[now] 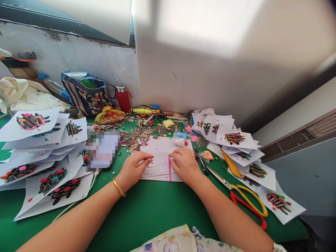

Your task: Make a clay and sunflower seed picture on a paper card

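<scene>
A sheet of white paper (157,172) with a printed outline of a hedgehog-like animal, its body dotted, lies before me on a few other sheets. At its left edge is my left hand (133,168), thumb and forefinger pinched together; whatever is between the tips is too small to make out. My right hand (186,163) is over the paper's right side, its fingers curled at a thin pink strip (169,171) of what looks like modelling clay. The strip runs down from the fingertips toward the paper's lower edge. A white lump (179,141) in clear wrap sits just beyond the right hand.
Striped sunflower seeds (135,137) and small coloured balls are strewn behind the paper. Stacks of seed-decorated sheets (49,154) stand left and right. A phone (105,150) lies left; scissors (236,192) and a yellow cutter (232,164) lie right. A red bottle (123,99) stands at the wall.
</scene>
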Demonstrator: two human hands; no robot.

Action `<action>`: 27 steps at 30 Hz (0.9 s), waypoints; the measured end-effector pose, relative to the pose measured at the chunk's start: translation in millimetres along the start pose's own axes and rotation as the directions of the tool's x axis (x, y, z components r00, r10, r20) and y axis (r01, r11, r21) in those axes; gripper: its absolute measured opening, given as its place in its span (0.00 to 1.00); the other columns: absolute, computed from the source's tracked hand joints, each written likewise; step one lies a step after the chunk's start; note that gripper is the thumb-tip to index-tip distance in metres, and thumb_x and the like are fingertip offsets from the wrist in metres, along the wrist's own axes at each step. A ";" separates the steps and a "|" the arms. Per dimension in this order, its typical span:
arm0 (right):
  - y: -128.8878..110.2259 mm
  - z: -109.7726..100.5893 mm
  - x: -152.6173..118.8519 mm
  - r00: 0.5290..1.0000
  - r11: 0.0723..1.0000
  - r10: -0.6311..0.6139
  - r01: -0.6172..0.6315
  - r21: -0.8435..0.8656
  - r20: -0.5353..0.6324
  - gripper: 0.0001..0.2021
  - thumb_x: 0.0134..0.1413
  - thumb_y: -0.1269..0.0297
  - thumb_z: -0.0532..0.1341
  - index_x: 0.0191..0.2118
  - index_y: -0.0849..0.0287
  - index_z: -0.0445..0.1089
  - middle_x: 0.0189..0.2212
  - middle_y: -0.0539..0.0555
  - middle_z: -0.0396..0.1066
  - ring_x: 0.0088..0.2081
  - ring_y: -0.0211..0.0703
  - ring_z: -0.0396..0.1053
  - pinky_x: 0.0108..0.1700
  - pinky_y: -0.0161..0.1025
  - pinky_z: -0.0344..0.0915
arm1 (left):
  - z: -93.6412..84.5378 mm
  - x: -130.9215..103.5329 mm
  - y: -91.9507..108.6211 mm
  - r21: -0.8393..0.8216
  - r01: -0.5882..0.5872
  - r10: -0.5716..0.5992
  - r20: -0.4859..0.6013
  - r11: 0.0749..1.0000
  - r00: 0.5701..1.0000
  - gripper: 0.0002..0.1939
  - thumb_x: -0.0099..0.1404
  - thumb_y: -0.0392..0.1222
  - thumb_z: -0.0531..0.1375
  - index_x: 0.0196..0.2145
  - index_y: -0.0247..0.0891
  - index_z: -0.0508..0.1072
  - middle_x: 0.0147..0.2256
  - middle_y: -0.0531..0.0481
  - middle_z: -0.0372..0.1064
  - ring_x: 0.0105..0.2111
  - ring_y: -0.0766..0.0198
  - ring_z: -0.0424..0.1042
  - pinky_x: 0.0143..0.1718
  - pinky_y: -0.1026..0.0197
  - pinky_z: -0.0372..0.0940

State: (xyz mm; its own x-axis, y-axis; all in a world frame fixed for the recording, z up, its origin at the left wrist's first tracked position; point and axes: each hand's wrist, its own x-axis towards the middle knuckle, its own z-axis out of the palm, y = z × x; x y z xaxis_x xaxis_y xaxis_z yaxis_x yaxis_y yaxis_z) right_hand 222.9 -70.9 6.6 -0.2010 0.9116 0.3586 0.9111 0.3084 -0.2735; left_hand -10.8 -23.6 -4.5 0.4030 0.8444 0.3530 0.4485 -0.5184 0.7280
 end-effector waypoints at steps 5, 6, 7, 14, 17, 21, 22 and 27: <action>-10.4 0.7 -3.6 0.986 1.000 0.008 -0.003 -0.031 0.165 0.12 0.55 0.58 0.64 0.46 0.52 0.73 0.40 0.54 0.71 0.45 0.49 0.64 0.52 0.48 0.54 | 1.5 0.3 -0.8 -0.030 0.064 -0.064 -0.020 0.998 0.998 0.14 0.63 0.49 0.59 0.42 0.41 0.76 0.37 0.49 0.77 0.36 0.60 0.75 0.41 0.58 0.69; -11.9 1.4 -4.1 0.983 0.999 0.007 0.001 -0.042 0.184 0.13 0.54 0.57 0.65 0.45 0.52 0.73 0.40 0.54 0.71 0.45 0.49 0.64 0.51 0.48 0.54 | 1.7 0.3 -1.1 -0.034 0.084 -0.084 -0.015 0.996 0.996 0.15 0.63 0.50 0.59 0.43 0.41 0.76 0.37 0.49 0.77 0.36 0.60 0.75 0.41 0.58 0.69; -13.1 2.0 -4.4 0.980 0.999 0.007 0.003 -0.053 0.198 0.13 0.54 0.56 0.65 0.44 0.53 0.73 0.39 0.53 0.71 0.45 0.49 0.64 0.51 0.48 0.54 | 1.7 0.3 -1.6 -0.034 0.101 -0.101 0.000 0.994 0.995 0.15 0.63 0.50 0.58 0.43 0.41 0.76 0.37 0.49 0.77 0.35 0.60 0.75 0.41 0.58 0.69; 3.8 -7.5 0.5 0.984 0.994 0.064 -0.048 -0.098 0.166 0.06 0.57 0.61 0.62 0.39 0.54 0.73 0.40 0.54 0.71 0.46 0.49 0.64 0.50 0.47 0.53 | -1.5 0.9 -4.9 0.021 0.066 -0.066 0.003 0.998 0.998 0.12 0.64 0.49 0.58 0.38 0.42 0.77 0.36 0.48 0.77 0.37 0.59 0.74 0.41 0.58 0.67; 29.4 -21.5 1.0 0.980 0.972 0.170 -0.149 -0.180 0.105 0.13 0.54 0.68 0.60 0.45 0.53 0.72 0.45 0.55 0.70 0.49 0.51 0.63 0.49 0.47 0.54 | -3.8 2.8 -7.8 0.038 0.102 -0.100 -0.060 0.994 0.993 0.12 0.63 0.48 0.58 0.41 0.41 0.75 0.35 0.49 0.75 0.35 0.60 0.73 0.39 0.59 0.67; 59.1 -33.3 -3.5 0.955 0.953 0.236 -0.191 -0.237 0.179 0.22 0.49 0.71 0.60 0.52 0.51 0.70 0.47 0.56 0.70 0.50 0.53 0.62 0.48 0.46 0.56 | -7.2 6.9 -14.5 0.070 0.138 -0.131 -0.092 0.988 0.987 0.10 0.63 0.49 0.59 0.36 0.40 0.74 0.33 0.51 0.73 0.33 0.61 0.71 0.37 0.60 0.65; 62.7 -33.7 -4.3 0.948 0.951 0.243 -0.191 -0.245 0.205 0.22 0.49 0.70 0.60 0.52 0.51 0.70 0.47 0.56 0.70 0.49 0.53 0.62 0.47 0.46 0.56 | -7.6 7.9 -16.1 0.074 0.139 -0.132 -0.097 0.988 0.986 0.10 0.63 0.49 0.58 0.35 0.40 0.74 0.33 0.51 0.73 0.34 0.61 0.71 0.37 0.60 0.65; 59.2 -30.2 0.2 0.941 0.929 0.292 -0.237 -0.283 0.170 0.12 0.54 0.67 0.60 0.45 0.54 0.73 0.44 0.57 0.72 0.48 0.54 0.64 0.46 0.47 0.57 | -4.6 11.4 -17.5 0.106 0.145 -0.132 -0.120 0.984 0.984 0.10 0.64 0.46 0.57 0.38 0.39 0.74 0.36 0.49 0.73 0.36 0.60 0.71 0.41 0.58 0.66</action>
State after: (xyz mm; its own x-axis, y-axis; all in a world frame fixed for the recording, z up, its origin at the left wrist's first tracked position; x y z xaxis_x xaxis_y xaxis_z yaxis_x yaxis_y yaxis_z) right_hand 287.7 -60.7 17.4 0.0157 0.9943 0.1054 0.9963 -0.0066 -0.0862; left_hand -17.7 -4.3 -10.5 0.2420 0.9154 0.3216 0.5839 -0.4021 0.7052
